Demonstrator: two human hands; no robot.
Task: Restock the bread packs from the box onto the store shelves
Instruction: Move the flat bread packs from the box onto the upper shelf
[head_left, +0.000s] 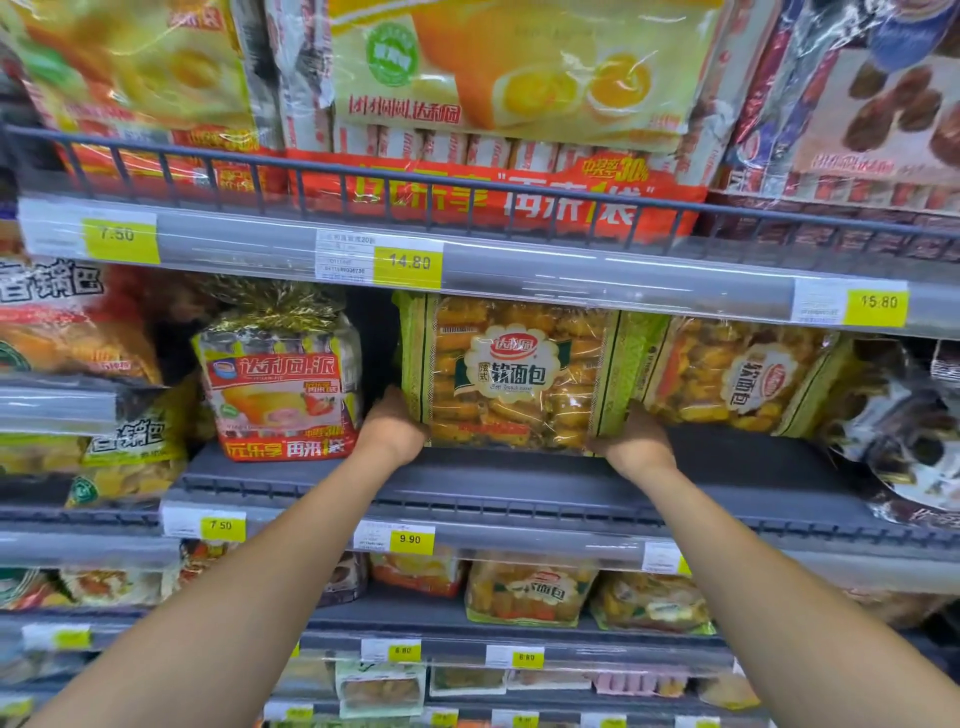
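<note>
A large clear bread pack with green side bands and golden rolls inside stands upright on the grey middle shelf. My left hand grips its lower left corner and my right hand grips its lower right corner. Both forearms reach up from the bottom of the view. A second pack of the same bread leans tilted just to the right, touching the held pack. The box is out of view.
A red and yellow pie bag stands left of the held pack with a dark gap between. Large cake bags fill the shelf above behind a rail. Yellow price tags line the shelf edges. Lower shelves hold smaller bread packs.
</note>
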